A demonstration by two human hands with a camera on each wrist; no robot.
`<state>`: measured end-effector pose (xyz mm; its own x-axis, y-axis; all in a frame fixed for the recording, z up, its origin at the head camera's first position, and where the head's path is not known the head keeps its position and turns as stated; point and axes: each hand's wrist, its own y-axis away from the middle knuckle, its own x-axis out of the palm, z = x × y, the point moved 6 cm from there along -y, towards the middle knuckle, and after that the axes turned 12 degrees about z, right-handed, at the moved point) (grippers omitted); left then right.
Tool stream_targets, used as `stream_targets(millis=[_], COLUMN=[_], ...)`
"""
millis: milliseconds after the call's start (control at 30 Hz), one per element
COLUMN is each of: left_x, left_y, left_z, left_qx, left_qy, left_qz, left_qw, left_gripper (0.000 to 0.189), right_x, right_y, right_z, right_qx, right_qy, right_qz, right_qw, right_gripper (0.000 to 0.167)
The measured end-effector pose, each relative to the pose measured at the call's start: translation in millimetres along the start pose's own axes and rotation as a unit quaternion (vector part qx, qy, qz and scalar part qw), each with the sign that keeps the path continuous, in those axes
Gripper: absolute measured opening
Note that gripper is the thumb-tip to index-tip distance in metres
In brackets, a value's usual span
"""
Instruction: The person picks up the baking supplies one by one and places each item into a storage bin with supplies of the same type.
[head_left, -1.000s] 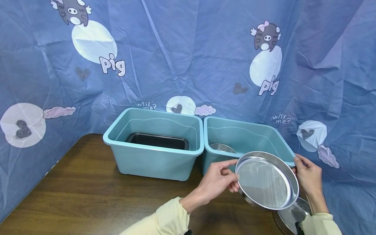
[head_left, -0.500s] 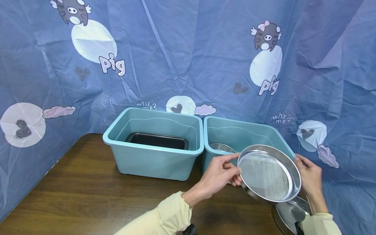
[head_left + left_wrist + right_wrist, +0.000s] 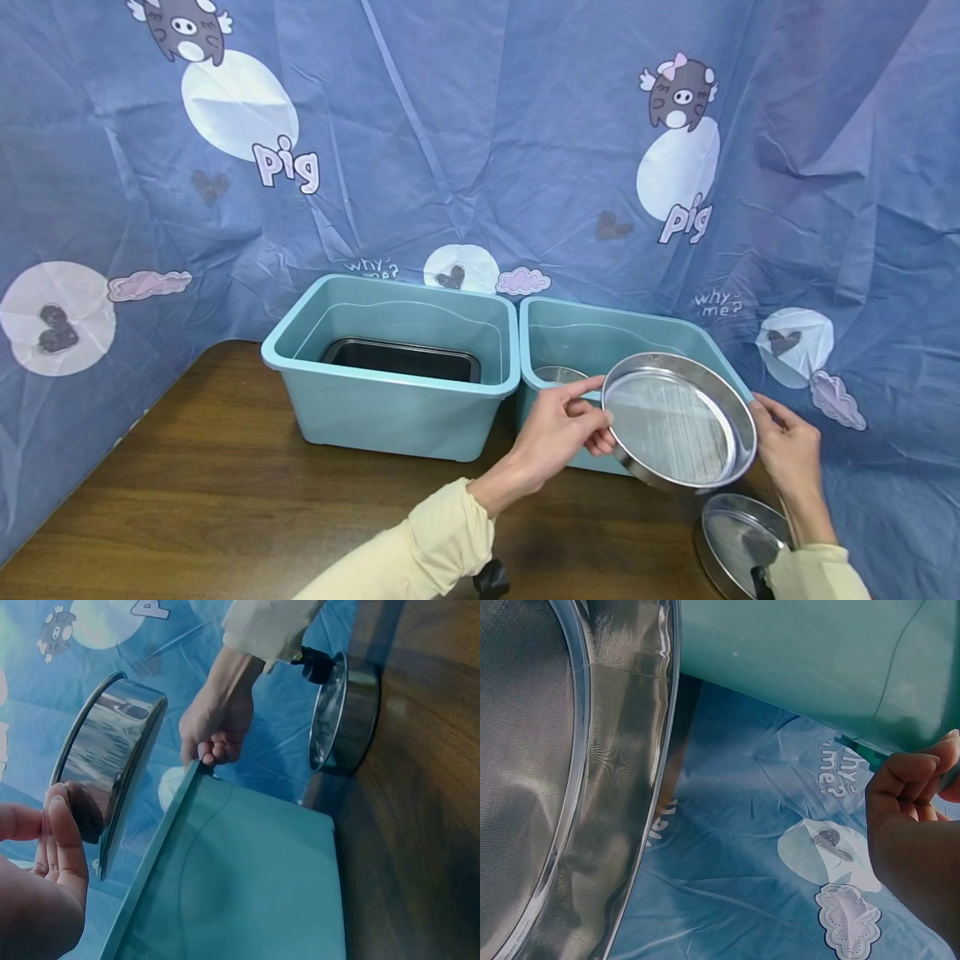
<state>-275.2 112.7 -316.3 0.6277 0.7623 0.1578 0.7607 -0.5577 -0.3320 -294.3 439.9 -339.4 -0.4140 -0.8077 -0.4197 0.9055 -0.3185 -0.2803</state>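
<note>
My left hand (image 3: 558,437) pinches the rim of a round metal sieve (image 3: 671,425) between thumb and fingers. The sieve hangs tilted in front of the right teal bin (image 3: 592,321), partly above its near rim. In the left wrist view, the sieve's shiny side wall (image 3: 124,727) shows beside the bin. My right hand (image 3: 791,454) grips that bin's right rim corner, its curled fingers also showing in the right wrist view. A second metal sieve (image 3: 738,533) sits on the table beneath my right forearm, partly covered by the sleeve. Inside the right bin lies another round metal rim (image 3: 558,374), mostly hidden.
Left of it stands another teal bin (image 3: 390,421), holding a black rectangular pan (image 3: 401,360). Both bins rest on a brown wooden table (image 3: 225,492). A blue printed cloth (image 3: 465,108) hangs behind and along the sides.
My left hand has raised the sieve, first slightly right, then back left, baring more of the sieve on the table. My right hand stays on the bin's rim.
</note>
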Motion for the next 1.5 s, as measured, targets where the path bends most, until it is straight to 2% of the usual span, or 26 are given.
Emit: stream_targets(millis=[100,233,400,567,867,1133,1500], left_x=[-1.5,-4.4,-9.0,-12.7,-18.7,-23.2,-25.6], left_y=[-2.5,-4.3,-7.2,-11.4,-15.1,-18.8,-24.0], left_z=[-0.7,-1.5,-0.5,-1.9,-2.2,-4.1,-4.1], left_qx=[0.003,0.003,0.001,0.006,0.005,0.014,0.006], left_qy=[-0.005,-0.011,-0.015,-0.014,-0.005,0.001,0.017], left_qz=[-0.007,-0.014,-0.019,-0.025,-0.044,-0.062,-0.092], left_qw=[1.0000,0.9998,0.9997,0.9996,0.9990,0.9980,0.9956], left_gripper=[0.051,0.051,0.052,0.054,0.054,0.055,0.056], right_x=[0.5,1.5,3.4,3.5,3.2,2.4,2.8], right_y=[-0.2,-1.1,-0.2,0.5,-0.5,-0.2,0.3], right_z=[-0.1,-1.5,-2.8,-2.3,-4.3,-2.9,-1.9], right_qx=[0.008,0.011,0.010,0.003,0.015,0.019,0.012], right_qy=[-0.012,-0.079,-0.155,-0.162,-0.154,-0.156,-0.170], right_qz=[0.000,0.004,0.018,0.022,0.019,0.017,0.021], right_qw=[0.9999,0.9968,0.9876,0.9865,0.9877,0.9874,0.9852], right_gripper=[0.040,0.016,0.031,0.021,0.016,0.035,0.039])
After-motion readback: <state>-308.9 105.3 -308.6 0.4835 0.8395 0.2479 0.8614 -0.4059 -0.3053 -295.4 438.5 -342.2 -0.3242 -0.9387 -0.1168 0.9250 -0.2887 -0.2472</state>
